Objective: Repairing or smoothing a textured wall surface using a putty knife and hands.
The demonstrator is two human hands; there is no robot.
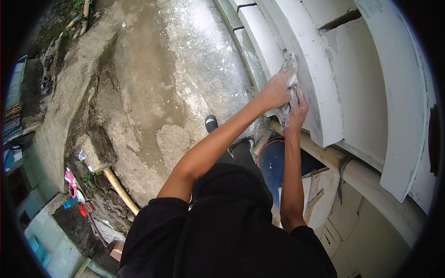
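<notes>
My left hand (276, 92), dusted white, has its fingers closed on a white-smeared, crumpled-looking object (291, 62) against the white-grey stepped moulding (320, 111) on my right. Just below it, my right hand (295, 111), also coated in white, has its fingers bent and closed round the lower part of what may be the same object. I cannot make out exactly what it is, as the fingers and white smears hide much of it.
A white-spattered concrete path (148, 92) runs under my sandalled feet. A bamboo pole (366, 180) crosses below the moulding, near a blue drum (267, 167). On my left are a rough concrete ledge (99, 148), a short pole (120, 187) and colourful clutter (74, 199).
</notes>
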